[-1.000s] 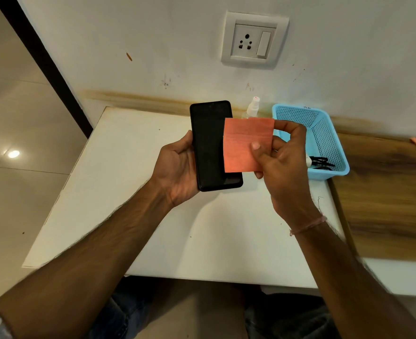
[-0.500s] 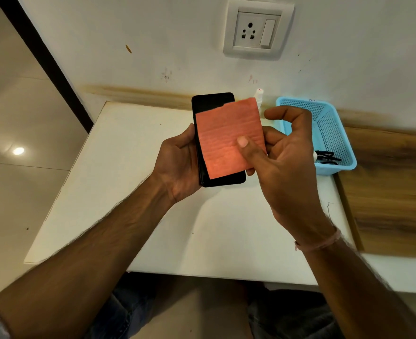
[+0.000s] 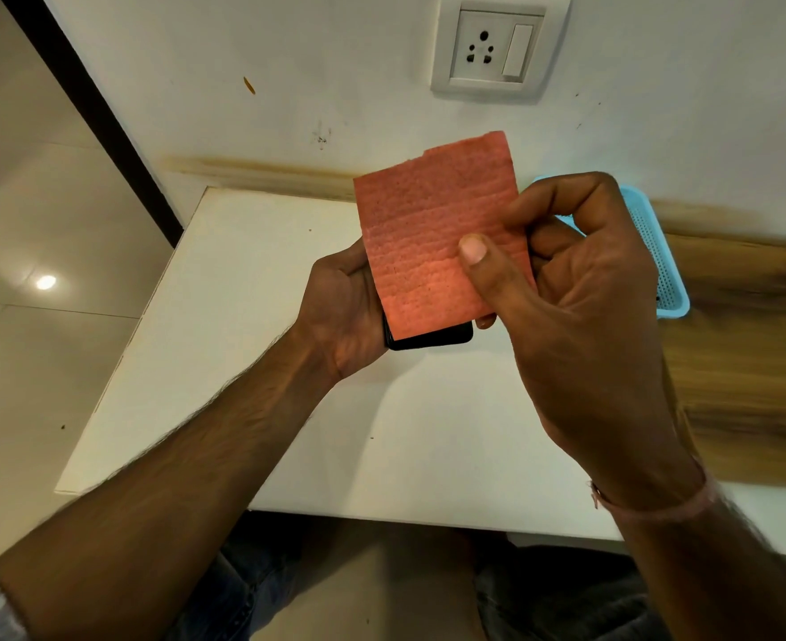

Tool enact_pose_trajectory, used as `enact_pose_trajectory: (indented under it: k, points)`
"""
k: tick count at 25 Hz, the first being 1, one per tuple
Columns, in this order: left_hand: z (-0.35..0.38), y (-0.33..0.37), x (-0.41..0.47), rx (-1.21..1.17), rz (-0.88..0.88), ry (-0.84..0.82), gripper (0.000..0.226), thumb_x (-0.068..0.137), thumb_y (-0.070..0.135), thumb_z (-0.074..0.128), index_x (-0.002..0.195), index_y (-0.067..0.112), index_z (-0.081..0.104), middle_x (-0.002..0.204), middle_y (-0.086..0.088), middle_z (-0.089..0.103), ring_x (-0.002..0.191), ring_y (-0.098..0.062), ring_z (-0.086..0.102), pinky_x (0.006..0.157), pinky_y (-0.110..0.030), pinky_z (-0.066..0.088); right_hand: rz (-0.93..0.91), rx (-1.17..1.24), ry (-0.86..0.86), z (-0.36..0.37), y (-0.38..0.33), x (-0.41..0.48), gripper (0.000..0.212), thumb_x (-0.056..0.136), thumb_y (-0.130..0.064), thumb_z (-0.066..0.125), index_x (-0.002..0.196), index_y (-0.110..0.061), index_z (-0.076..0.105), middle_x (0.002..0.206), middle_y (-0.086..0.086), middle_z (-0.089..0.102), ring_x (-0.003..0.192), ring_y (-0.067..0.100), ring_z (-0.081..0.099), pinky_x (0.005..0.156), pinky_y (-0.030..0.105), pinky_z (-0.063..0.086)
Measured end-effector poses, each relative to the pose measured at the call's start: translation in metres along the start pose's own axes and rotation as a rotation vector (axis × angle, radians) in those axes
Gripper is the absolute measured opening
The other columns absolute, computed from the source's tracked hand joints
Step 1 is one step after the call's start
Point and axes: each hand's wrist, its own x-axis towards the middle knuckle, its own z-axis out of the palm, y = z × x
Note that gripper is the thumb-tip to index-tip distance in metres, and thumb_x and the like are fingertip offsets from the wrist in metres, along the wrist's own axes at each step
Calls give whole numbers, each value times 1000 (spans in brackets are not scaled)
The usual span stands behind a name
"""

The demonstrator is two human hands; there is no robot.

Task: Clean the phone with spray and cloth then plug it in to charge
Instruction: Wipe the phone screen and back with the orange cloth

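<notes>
Head view, looking down. Holds the black phone [image 3: 432, 340] in the left hand [image 3: 340, 312], wrapped round its side, above the white tabletop [image 3: 252, 316]. Pinches the orange cloth [image 3: 428, 233] in the right hand [image 3: 580, 307], with the thumb on the near face and curled fingers [image 3: 562, 192] behind, spread in front of the phone (only its lower end showing). Beyond the right hand, a blue basket [image 3: 661, 256] by the wall; higher up, a wall socket [image 3: 497, 48].
</notes>
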Motion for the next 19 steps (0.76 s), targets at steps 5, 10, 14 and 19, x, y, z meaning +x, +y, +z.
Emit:
enact_pose_trajectory:
  k: [5,10,14,19]
  points:
    - [7,-1,-1,59,62,89,43,90,38,57,112,8,76,119,-18,71,112,-37,68,89,-53,55,-10,10,-14,1,6,1,21,86,-15,67,94,-24,51,95,-1,64,87,9,66,71,17,54]
    - [10,3,-3,47,8,308,50,101,38,44,130,3,61,132,-24,63,118,-44,63,90,-59,54,111,-18,-206,-9,37,9,59,69,-11,80,117,-24,48,122,-1,55,109,16,58,84,35,55]
    - [14,0,0,73,27,428,52,104,47,38,136,12,60,128,-13,68,112,-35,68,87,-53,57,75,-302,-174,-10,71,16,57,73,-1,77,117,-19,46,117,-2,53,95,5,52,80,16,47]
    - [14,-3,0,92,26,438,51,105,47,34,130,14,64,127,-12,69,110,-31,69,89,-48,58,-55,-837,-104,-4,98,15,33,76,-18,75,104,-21,58,125,1,48,111,21,45,84,34,36]
